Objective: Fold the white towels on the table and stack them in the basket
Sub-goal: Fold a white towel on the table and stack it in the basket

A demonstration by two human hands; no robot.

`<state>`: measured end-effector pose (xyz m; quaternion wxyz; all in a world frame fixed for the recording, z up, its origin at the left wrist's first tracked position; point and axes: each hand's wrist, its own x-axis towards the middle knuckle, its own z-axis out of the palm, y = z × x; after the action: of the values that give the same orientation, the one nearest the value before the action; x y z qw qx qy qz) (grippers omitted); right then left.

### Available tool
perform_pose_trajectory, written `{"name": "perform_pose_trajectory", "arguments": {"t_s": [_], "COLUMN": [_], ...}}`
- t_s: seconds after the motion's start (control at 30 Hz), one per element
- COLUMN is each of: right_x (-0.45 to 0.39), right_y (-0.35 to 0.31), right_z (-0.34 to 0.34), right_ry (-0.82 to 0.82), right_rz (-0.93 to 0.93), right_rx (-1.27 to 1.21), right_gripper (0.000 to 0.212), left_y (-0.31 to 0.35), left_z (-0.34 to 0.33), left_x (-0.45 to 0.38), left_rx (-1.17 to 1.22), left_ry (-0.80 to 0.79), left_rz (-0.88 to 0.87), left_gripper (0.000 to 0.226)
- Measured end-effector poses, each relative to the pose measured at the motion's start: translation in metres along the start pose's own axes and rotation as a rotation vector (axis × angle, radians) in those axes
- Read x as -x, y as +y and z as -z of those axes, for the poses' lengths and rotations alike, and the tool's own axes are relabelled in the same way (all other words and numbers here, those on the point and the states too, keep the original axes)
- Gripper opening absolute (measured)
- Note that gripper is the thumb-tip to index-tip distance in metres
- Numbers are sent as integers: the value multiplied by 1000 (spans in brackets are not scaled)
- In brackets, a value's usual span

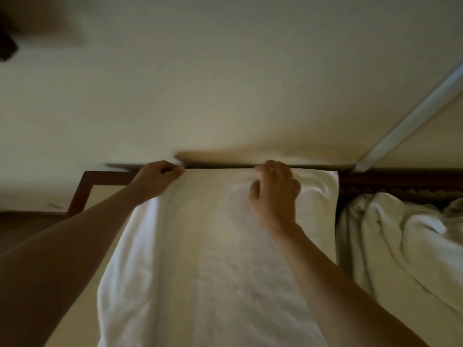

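Both my left hand [160, 177] and right hand [274, 186] are pinching the towel's [213, 259] far edge; it's soft and floppy, so corners seem the best grab.

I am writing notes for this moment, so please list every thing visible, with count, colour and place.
spread towel: one, white, laid lengthwise in the centre, far edge at the wall
towel pile: one heap, white, crumpled, at the right
table: one, dark wood rim, showing at the left
wall: cream, behind, filling the upper picture
left hand: fingers pinch the towel's far left corner
right hand: fingers curled on the towel's far edge, right of centre
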<state>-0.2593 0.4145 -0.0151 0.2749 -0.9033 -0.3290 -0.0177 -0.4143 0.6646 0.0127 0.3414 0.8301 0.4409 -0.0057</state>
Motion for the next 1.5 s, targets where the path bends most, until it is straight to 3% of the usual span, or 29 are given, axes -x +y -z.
{"name": "perform_pose_trajectory", "arguments": {"t_s": [0.1,0.2,0.33,0.43,0.53,0.7,0.83,0.97,1.13,1.23,1.33,1.5], "right_x": [26,37,38,39,39,40,38,40,39,39,38,124], "right_y": [-69,-109,-119,-124,-124,-129,-128,-132,-136,-137,-142,-182], "right_z": [-39,-70,-86,-87,-86,-88,-87,-90,-89,-89,-92,-78], "right_ry": [-359,-547,-521,-503,-495,-454,-437,-444,-465,-500,-535,-280], "right_rz": [206,229,163,150,121,104,86,63,36,39,-5,28], "right_rx": [7,73,182,219,238,244,283,305,329,354,406,270], "right_gripper": [49,56,59,61,61,62,61,61,61,60,61,60], "left_y": [-5,-24,-66,-82,-100,-116,-125,-157,-154,-169,-182,-177], "left_z": [7,27,58,78,107,144,124,114,132,137,119,74], "left_x": [7,18,31,30,16,-32,-48,-33,-24,-26,-8,105], "left_rx": [119,252,332,213,-135,-381,-475,-310,-202,-118,118,332], "left_ry": [-87,-160,-304,-507,-556,-248,-125,41,-182,17,245,389], "left_rz": [-83,-9,60,64,12,-171,-219,-106,-65,19,187,194], "left_gripper": [19,23,64,36,33,28,50,53,36,37,39,41]}}
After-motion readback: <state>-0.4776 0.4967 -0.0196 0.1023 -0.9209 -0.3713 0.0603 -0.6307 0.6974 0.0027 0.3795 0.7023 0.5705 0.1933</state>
